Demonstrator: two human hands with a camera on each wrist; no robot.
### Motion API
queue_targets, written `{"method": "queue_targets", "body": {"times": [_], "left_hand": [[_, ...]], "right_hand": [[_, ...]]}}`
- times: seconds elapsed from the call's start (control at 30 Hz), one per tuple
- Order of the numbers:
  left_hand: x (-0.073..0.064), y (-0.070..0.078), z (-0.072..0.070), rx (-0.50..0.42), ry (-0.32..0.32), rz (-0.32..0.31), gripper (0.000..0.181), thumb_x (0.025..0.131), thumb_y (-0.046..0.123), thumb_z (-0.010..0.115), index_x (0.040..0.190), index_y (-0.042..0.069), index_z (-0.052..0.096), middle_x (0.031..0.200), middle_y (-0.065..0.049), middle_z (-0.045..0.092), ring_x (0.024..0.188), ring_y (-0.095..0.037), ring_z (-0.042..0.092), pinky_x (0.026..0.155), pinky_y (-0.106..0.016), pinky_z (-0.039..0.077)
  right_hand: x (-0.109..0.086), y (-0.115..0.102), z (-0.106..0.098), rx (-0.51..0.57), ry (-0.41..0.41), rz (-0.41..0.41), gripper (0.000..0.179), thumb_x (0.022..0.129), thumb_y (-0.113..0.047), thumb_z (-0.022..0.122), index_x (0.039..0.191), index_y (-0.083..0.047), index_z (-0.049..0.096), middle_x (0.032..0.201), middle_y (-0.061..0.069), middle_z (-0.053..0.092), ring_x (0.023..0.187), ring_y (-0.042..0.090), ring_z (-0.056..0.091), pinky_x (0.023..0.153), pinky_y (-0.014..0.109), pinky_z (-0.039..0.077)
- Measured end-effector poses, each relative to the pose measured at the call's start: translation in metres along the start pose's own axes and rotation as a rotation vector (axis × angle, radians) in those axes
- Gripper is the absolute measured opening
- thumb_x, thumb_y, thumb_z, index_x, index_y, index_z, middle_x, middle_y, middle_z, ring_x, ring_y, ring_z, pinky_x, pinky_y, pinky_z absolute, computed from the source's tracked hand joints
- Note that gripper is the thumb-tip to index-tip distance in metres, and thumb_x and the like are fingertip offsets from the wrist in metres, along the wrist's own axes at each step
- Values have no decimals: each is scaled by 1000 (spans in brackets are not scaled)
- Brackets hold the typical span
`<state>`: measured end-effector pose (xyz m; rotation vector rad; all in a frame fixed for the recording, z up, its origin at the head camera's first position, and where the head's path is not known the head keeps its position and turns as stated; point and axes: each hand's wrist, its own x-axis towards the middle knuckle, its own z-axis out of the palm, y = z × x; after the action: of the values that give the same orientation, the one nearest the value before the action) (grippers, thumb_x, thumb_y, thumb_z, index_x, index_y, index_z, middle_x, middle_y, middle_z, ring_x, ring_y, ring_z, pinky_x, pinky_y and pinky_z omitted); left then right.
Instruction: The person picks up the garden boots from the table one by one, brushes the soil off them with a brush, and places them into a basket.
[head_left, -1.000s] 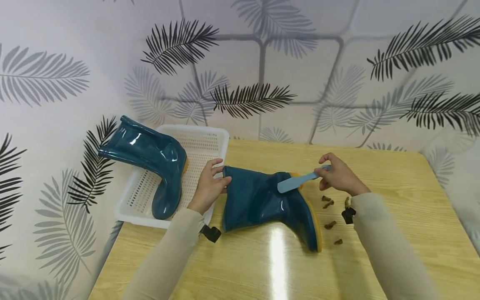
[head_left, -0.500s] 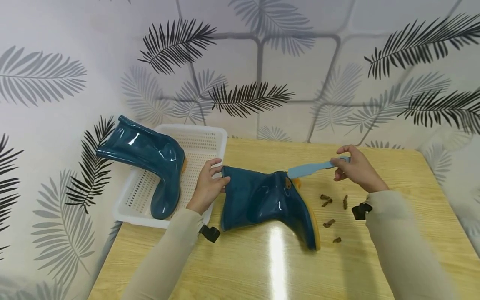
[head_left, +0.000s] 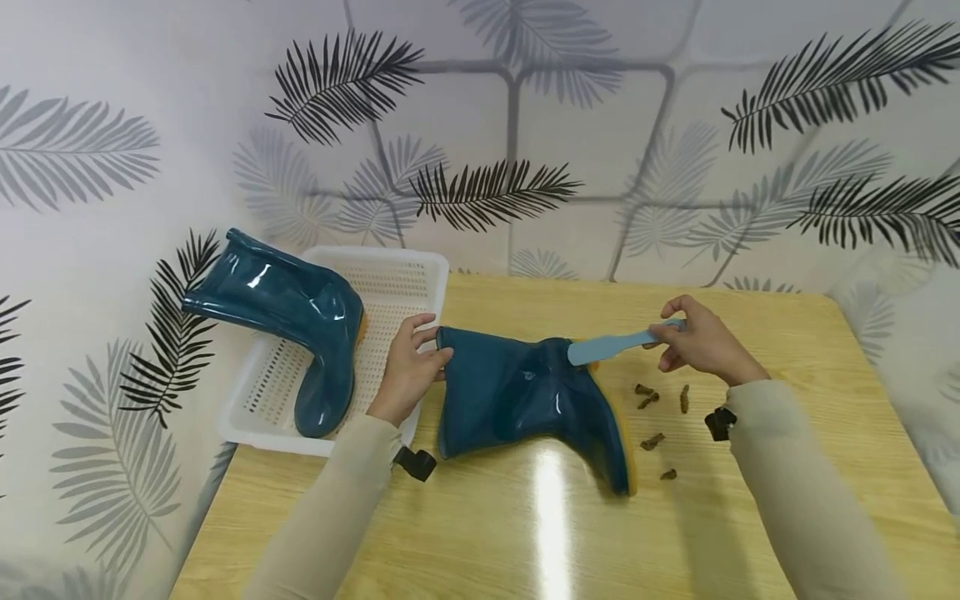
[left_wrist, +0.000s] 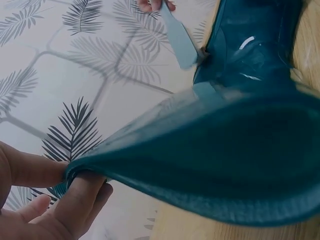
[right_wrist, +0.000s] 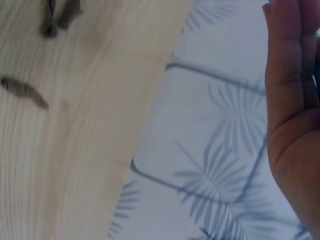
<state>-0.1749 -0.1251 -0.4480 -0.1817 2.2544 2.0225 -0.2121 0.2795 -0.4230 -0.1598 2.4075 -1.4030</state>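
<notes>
A dark teal rubber boot [head_left: 517, 392] with a yellow sole lies on its side on the wooden table [head_left: 465, 533]. My left hand [head_left: 405, 371] pinches the rim of its shaft between thumb and fingers; the left wrist view looks into the boot's opening [left_wrist: 215, 155]. In my right hand [head_left: 701, 342] is the handle of a light blue plastic scraper [head_left: 611, 346]. Its flat blade lies over the boot near the heel. The left wrist view shows a small brown clump [left_wrist: 202, 55] at the blade's edge, against the boot.
A second teal boot [head_left: 322, 321] leans in a white perforated basket [head_left: 255, 433] on the left, its shaft over the rim. Several brown clumps [head_left: 651, 442] lie on the table right of the sole. A leaf-patterned wall [head_left: 555, 125] stands behind.
The scraper slid off the boot toward the right, then came back onto it near the heel. Another brown clump now lies on the table. My left hand keeps its hold on the rim.
</notes>
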Motion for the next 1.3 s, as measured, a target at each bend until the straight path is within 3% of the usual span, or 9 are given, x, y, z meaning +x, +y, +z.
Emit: {"method": "queue_targets", "body": {"times": [0.17, 0.33, 0.53, 0.8, 0.93, 1.07, 1.2, 1.3], "left_hand": [[0, 3, 0, 1, -24, 0, 60, 97, -4, 59, 150, 8, 34, 143, -17, 49, 92, -22, 62, 65, -29, 52], [-2, 6, 1, -4, -38, 5, 60, 97, -5, 60, 150, 9, 35, 143, -16, 49, 95, -25, 63, 67, -31, 53], [-2, 6, 1, 9, -36, 2, 59, 97, -4, 60, 149, 10, 36, 144, -16, 48, 97, -25, 64, 68, -31, 54], [-2, 8, 0, 0, -13, 9, 57, 97, -4, 59, 147, 11, 38, 145, -17, 47, 101, -28, 64, 68, -31, 52], [-3, 10, 2, -8, -15, -7, 57, 97, -4, 60, 147, 11, 38, 146, -17, 46, 105, -30, 64, 71, -31, 54], [-4, 11, 4, -12, -27, -14, 61, 95, -4, 63, 148, 10, 37, 146, -18, 45, 111, -34, 63, 75, -33, 56], [-4, 11, 5, -4, -46, -23, 67, 92, -6, 67, 149, 11, 35, 146, -20, 43, 120, -38, 58, 83, -39, 56], [-6, 12, 6, 18, -58, -36, 75, 89, -7, 69, 151, 10, 31, 148, -22, 39, 124, -41, 55, 92, -45, 53]], "right_hand": [[-17, 0, -29, -32, 82, 3, 32, 107, -19, 47, 125, 1, 30, 103, 20, 72, 61, 25, 69, 67, 37, 59], [-23, 4, -40, -45, 95, 4, 30, 107, -21, 48, 121, 0, 31, 97, 13, 73, 60, 25, 68, 66, 37, 60], [-21, 14, -26, -4, 85, -31, 31, 107, -21, 47, 123, 2, 31, 99, 12, 75, 59, 23, 67, 67, 37, 59], [-14, 28, 13, 105, -25, -37, 37, 107, -22, 50, 125, 5, 31, 106, 22, 72, 59, 22, 65, 67, 40, 58], [-21, 37, 9, 97, 11, -28, 36, 107, -21, 49, 125, 4, 31, 109, 26, 70, 61, 24, 66, 65, 39, 58], [-33, 46, 0, 99, 23, -33, 36, 107, -23, 50, 124, 2, 31, 105, 19, 72, 65, 27, 68, 68, 38, 59], [-40, 51, -4, 110, 45, -43, 35, 106, -27, 51, 124, -2, 33, 92, 8, 73, 67, 25, 69, 71, 37, 59], [-41, 49, -4, 123, 87, -51, 33, 106, -30, 52, 122, -8, 34, 78, 8, 69, 65, 23, 68, 71, 36, 59]]}}
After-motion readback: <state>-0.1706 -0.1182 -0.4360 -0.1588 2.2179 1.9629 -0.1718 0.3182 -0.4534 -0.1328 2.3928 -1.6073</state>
